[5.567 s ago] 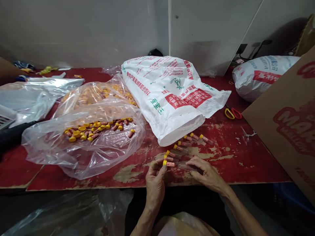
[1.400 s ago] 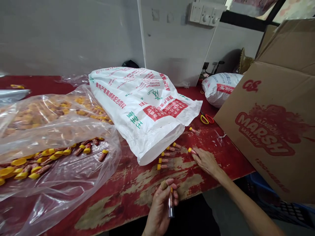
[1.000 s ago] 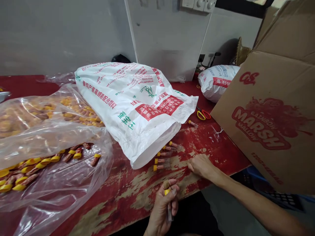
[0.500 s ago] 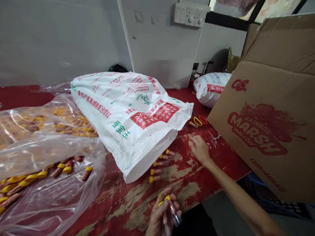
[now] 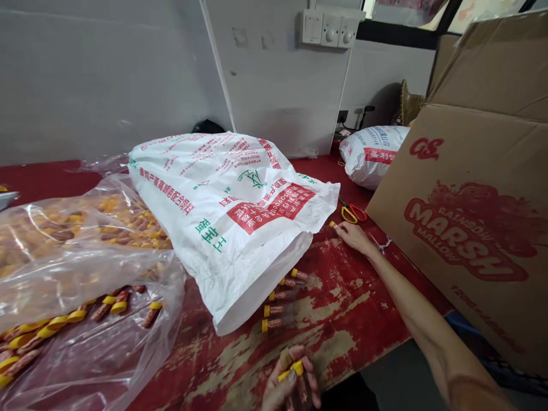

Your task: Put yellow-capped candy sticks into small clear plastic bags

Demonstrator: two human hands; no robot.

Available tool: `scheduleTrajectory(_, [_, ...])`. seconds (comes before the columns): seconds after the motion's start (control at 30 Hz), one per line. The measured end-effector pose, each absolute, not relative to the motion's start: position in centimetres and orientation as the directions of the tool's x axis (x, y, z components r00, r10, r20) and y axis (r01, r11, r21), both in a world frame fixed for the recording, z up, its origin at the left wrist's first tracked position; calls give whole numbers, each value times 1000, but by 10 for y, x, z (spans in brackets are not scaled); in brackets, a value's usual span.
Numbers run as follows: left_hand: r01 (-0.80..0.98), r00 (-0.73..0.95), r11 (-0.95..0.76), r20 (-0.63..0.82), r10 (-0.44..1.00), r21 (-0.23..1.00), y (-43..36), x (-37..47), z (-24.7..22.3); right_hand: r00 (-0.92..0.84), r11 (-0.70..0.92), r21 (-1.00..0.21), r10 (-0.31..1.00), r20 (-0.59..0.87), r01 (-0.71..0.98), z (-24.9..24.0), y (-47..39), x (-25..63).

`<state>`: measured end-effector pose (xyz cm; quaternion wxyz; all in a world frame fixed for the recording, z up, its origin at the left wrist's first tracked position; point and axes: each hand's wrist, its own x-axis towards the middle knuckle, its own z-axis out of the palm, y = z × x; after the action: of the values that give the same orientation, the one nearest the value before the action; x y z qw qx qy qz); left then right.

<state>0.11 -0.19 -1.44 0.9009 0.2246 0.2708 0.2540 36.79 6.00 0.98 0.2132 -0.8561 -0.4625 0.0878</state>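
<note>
My left hand (image 5: 277,387) is closed around a few clear tubes (image 5: 302,385) with yellow caps, low in the view at the table's near edge. Farther off, my right hand (image 5: 351,235) has its fingers closed on another yellow-capped tube (image 5: 332,224) that lies near the scissors (image 5: 354,213). Between the hands, several filled tubes (image 5: 280,310) lie in a row on the worn red table (image 5: 338,285), caps toward the left. Beside them is the open mouth of a white woven sack (image 5: 269,279), printed in red and green.
Clear plastic bags (image 5: 141,359) with many yellow-capped tubes cover the left side. A large cardboard box (image 5: 462,148) stands on the right. Behind the scissors rests a stuffed white sack (image 5: 370,157). Wall switches (image 5: 329,29) are above the table.
My right hand has reached farther forward, from above the bare tabletop to the tube by the scissors, and its fingers have closed on it. My left hand still holds its tubes.
</note>
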Motion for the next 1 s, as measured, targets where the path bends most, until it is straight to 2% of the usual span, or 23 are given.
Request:
scheduleTrajectory(0.07, [-326, 734, 779, -376, 566, 537, -2, 1, -12, 443, -377, -478, 896, 28, 793, 13, 36, 356])
scheduleTrajectory(0.23, [-306, 711, 787, -420, 563, 536, -5, 3, -3, 264, -216, -440, 963, 52, 872, 15, -13, 328])
scheduleTrajectory(0.33, [-319, 669, 751, -423, 611, 579, -10, 7, 0, 291, -197, -594, 955, 66, 780, 16, -29, 306])
scheduleTrajectory(0.47, [-320, 619, 724, -444, 648, 611, -16, 11, 2, 256, -131, -871, 967, -7, 474, 18, -45, 261])
scheduleTrajectory(0.53, [-333, 602, 719, -449, 660, 611, -17, 10, 3, 237, -126, -910, 971, -32, 395, 19, -54, 241])
scheduleTrajectory(0.57, [-342, 591, 714, -451, 669, 611, -17, 8, 3, 222, -130, -902, 974, -39, 412, 21, -58, 234])
scheduleTrajectory(0.63, [-352, 569, 708, -460, 682, 613, -17, 3, 4, 182, -144, -805, 982, -46, 575, 27, -64, 224])
scheduleTrajectory(0.67, [-355, 558, 703, -464, 688, 616, -17, 1, 4, 166, -157, -696, 985, -55, 701, 30, -67, 221])
scheduleTrajectory(0.73, [-358, 549, 698, -465, 695, 620, -16, -2, 5, 164, -189, -372, 982, -97, 909, 35, -70, 218])
scheduleTrajectory(0.8, [-356, 559, 698, -457, 692, 621, -15, -4, 7, 166, -184, -104, 973, -158, 977, 34, -71, 217])
scheduleTrajectory(0.83, [-354, 566, 701, -455, 687, 619, -14, -4, 7, 161, -170, -34, 970, -180, 985, 32, -71, 217])
scheduleTrajectory(0.9, [-345, 579, 711, -457, 675, 613, -14, -4, 8, 127, -128, 6, 975, -184, 992, 23, -71, 215])
scheduleTrajectory(1.0, [-340, 583, 721, -467, 665, 603, -12, -4, 7, 101, -107, -22, 980, -171, 994, 8, -70, 212])
